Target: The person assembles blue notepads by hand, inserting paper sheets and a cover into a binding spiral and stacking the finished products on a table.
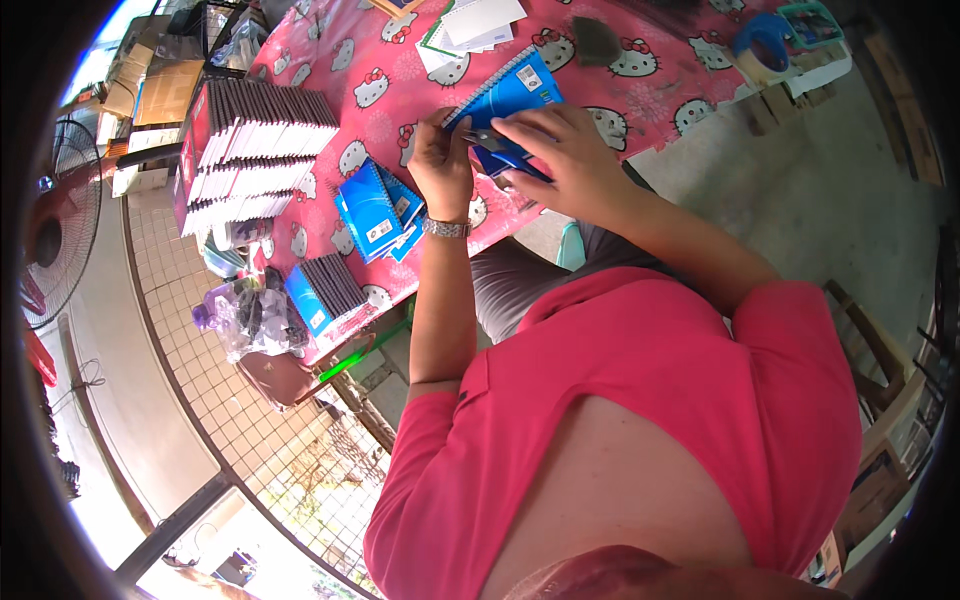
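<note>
A blue spiral-bound notebook (508,92) lies at the near edge of the table, in front of me. My left hand (442,165) is closed at the lower left end of its spiral, fingertips pinching that corner. Closed around a pair of pliers (487,140) with dark blue handles, my right hand (575,160) rests partly over the notebook. The metal jaws point left, close to my left fingertips. Whether the jaws touch the wire is too small to tell. Several similar blue notebooks (375,212) lie loosely piled beside my left wrist.
Tall stacks of spiral notebooks (255,150) stand at the left on the pink patterned tablecloth (370,88). A smaller notebook stack (328,285) and a plastic bag (255,315) sit nearer. White cards (475,25) lie at the back; a blue tape roll (762,42) is far right.
</note>
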The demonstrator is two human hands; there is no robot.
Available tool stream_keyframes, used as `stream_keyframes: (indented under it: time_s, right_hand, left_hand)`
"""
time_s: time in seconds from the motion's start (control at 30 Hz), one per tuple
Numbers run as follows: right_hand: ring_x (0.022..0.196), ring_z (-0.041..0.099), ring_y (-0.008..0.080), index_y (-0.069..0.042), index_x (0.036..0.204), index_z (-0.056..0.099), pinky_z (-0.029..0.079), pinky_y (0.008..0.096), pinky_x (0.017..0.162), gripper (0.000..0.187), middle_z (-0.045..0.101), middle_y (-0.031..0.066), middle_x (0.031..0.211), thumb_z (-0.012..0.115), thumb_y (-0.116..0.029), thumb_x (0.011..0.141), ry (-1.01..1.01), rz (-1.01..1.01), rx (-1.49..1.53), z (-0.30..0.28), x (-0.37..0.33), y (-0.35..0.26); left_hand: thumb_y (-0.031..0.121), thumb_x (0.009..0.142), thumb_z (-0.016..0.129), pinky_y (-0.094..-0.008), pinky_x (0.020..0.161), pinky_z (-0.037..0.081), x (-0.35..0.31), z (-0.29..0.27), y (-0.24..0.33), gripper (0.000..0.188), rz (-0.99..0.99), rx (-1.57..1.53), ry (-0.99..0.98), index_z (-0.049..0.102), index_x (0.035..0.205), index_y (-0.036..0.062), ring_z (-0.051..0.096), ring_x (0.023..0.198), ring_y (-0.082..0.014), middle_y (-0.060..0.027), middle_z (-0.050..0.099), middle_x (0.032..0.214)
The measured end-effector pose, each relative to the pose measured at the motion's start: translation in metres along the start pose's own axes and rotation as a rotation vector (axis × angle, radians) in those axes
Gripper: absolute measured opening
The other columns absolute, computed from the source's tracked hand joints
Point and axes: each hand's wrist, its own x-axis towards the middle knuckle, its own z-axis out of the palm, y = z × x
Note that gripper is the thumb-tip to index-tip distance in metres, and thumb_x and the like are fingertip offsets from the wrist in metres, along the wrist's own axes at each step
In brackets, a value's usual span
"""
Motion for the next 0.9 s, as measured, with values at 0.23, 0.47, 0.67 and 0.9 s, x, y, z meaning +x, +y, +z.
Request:
stream_keyframes:
  time_s: [0.23,0.47,0.67,0.9]
  right_hand:
    - [0.100,0.057,0.0271,-0.008,0.125,0.059,0.044,0.0419,0.090,0.049,0.060,0.0083,0.110,0.071,-0.021,0.079,-0.081,-0.024,-0.182,0.009,0.016,-0.008]
    - [0.082,0.063,0.0188,-0.002,0.123,0.059,0.049,0.0317,0.076,0.037,0.066,0.0105,0.093,0.064,-0.020,0.090,-0.421,0.644,0.885,0.009,0.017,0.003]
    - [0.093,0.062,0.0298,-0.010,0.112,0.063,0.049,0.0383,0.081,0.036,0.063,0.0127,0.101,0.071,-0.028,0.083,0.045,0.330,-0.038,-0.019,-0.031,0.100]
    - [0.089,0.060,0.0322,-0.009,0.097,0.066,0.049,0.0398,0.074,0.024,0.063,0.0138,0.094,0.071,-0.025,0.080,0.044,0.290,-0.317,-0.037,-0.017,0.199]
  left_hand:
    - [-0.005,0.091,0.060,-0.0233,0.071,0.052,-0.005,-0.002,-0.007,0.015,-0.004,-0.015,0.024,0.063,0.105,-0.0067,0.064,0.080,-0.0100,-0.0069,0.069,0.090]
    - [-0.008,0.088,0.060,-0.0257,0.073,0.054,-0.014,-0.008,-0.007,0.021,0.076,0.017,0.106,0.064,0.109,-0.0081,0.066,0.082,-0.0119,-0.0097,0.070,0.093]
    - [0.006,0.088,0.067,-0.0232,0.049,0.049,-0.027,-0.091,-0.003,0.021,-0.068,-0.049,0.693,0.065,0.104,-0.0079,0.063,0.067,-0.0170,-0.0130,0.068,0.091]
    - [0.015,0.078,0.071,-0.0423,0.068,0.052,-0.067,-0.158,-0.057,0.029,-0.186,1.164,0.560,0.067,0.106,0.0065,0.061,0.086,-0.0293,-0.0165,0.058,0.108]
